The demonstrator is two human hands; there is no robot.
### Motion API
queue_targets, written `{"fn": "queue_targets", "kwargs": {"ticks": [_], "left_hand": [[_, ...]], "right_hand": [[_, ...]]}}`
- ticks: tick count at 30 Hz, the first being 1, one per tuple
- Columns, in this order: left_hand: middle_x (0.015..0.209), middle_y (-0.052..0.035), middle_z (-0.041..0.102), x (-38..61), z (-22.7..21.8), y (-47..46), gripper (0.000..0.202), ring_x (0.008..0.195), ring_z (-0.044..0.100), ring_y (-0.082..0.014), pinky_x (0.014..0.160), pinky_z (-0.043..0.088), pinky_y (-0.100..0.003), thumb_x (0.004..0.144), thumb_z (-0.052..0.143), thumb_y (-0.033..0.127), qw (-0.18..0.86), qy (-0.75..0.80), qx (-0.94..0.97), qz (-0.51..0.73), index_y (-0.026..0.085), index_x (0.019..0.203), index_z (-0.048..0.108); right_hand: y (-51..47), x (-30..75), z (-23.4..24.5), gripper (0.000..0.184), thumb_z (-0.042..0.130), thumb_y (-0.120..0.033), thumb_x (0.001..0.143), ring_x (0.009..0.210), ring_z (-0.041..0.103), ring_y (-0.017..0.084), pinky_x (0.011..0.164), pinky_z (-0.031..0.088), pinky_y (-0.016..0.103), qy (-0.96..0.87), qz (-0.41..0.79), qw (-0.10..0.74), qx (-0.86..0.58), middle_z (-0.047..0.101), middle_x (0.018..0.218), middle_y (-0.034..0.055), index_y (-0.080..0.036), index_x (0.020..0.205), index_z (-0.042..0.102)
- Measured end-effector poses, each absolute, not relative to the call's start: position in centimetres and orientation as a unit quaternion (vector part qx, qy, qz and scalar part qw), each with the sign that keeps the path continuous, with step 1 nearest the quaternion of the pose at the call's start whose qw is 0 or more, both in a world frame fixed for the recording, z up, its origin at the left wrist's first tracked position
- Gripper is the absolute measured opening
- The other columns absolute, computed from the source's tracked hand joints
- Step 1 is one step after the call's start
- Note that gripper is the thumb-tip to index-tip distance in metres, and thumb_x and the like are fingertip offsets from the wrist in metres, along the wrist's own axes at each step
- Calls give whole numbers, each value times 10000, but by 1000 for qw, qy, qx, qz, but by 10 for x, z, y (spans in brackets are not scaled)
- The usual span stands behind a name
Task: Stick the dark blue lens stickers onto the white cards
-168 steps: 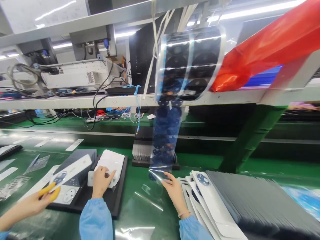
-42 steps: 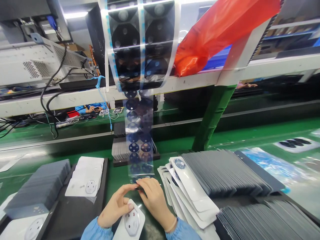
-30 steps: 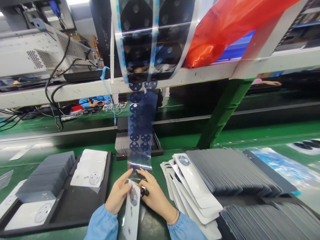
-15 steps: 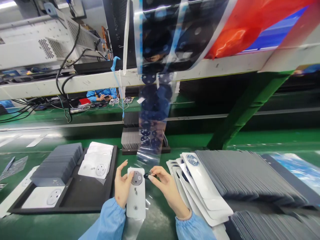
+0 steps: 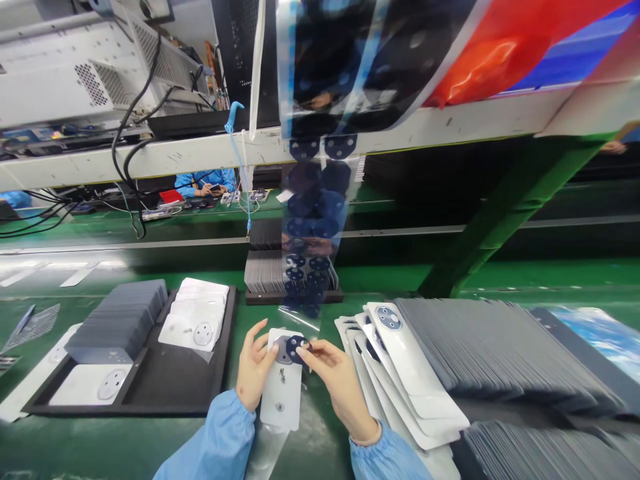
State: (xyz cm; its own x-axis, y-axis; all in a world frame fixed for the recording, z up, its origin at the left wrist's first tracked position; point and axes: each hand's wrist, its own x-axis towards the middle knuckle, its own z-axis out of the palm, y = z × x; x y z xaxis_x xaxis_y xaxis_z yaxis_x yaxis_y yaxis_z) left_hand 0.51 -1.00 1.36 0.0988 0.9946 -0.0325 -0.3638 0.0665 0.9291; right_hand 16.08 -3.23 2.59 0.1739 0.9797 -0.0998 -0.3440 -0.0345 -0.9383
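Note:
A white phone back cover (image 5: 281, 405), with a grey eight-sided camera area near its upper end, is in my left hand (image 5: 253, 368), the thumb lying on its left edge beside that area. My right hand (image 5: 336, 379) pinches a dark round camera-lens sticker (image 5: 295, 349) with several holes between thumb and fingers. The sticker is over the right side of the camera area; whether it touches the cover I cannot tell. Just beyond my hands hangs a clear film strip (image 5: 314, 223) bearing pairs of similar dark round stickers.
On the left, a black tray (image 5: 173, 393) holds grey sheets (image 5: 117, 317) and white covers (image 5: 197, 313). White covers (image 5: 413, 373) lean against a long row of grey sheets (image 5: 500, 343) at right. Behind the strip stands another rack (image 5: 263, 273). A white beam (image 5: 200, 155) crosses above.
My right hand has brought the dark sticker left over the cover's camera area and turned its face into view. The cover has risen slightly and tilted in my left hand.

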Motion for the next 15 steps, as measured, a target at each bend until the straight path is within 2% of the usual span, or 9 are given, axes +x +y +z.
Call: {"fn": "queue_targets", "kwargs": {"ticks": [2,5,9,12,15], "left_hand": [[1116,-140,704,7,13,-10,621,1027,672,-284,872,529,-380,747,776,316,641,384,370,552,194,1279,480],[1084,-119,721,10,14,-11,574,973,688,-258,833,527,-339,734,784,314,665,387,315,556,190,1234,530],[1108,-102,714,14,13,-13,510,994,677,-238,835,516,-312,742,770,296,670,378,281,574,192,1202,573],[1176,-113,687,15,9,-14,476,1057,652,-251,879,504,-327,757,755,301,675,369,280,574,186,1192,601],[1151,-130,700,18,5,-17,465,1037,663,-275,879,509,-363,771,741,346,692,368,284,552,166,1181,617]], "right_hand": [[-32,155,18,341,872,-444,553,665,628,188,654,539,317,-334,542,606,-476,705,715,43,-177,701,719],[-32,149,5,374,871,-456,547,608,603,174,586,523,300,-342,529,600,-493,696,680,47,-158,726,733],[-32,146,-5,368,853,-466,574,498,476,116,468,407,247,-368,485,588,-532,631,590,6,-155,733,739],[-31,148,-5,358,842,-482,578,491,418,103,466,362,248,-374,460,587,-552,646,613,9,-167,718,745],[-31,150,-3,359,844,-494,564,515,427,113,491,362,257,-369,451,588,-562,668,633,21,-174,686,736]]}}
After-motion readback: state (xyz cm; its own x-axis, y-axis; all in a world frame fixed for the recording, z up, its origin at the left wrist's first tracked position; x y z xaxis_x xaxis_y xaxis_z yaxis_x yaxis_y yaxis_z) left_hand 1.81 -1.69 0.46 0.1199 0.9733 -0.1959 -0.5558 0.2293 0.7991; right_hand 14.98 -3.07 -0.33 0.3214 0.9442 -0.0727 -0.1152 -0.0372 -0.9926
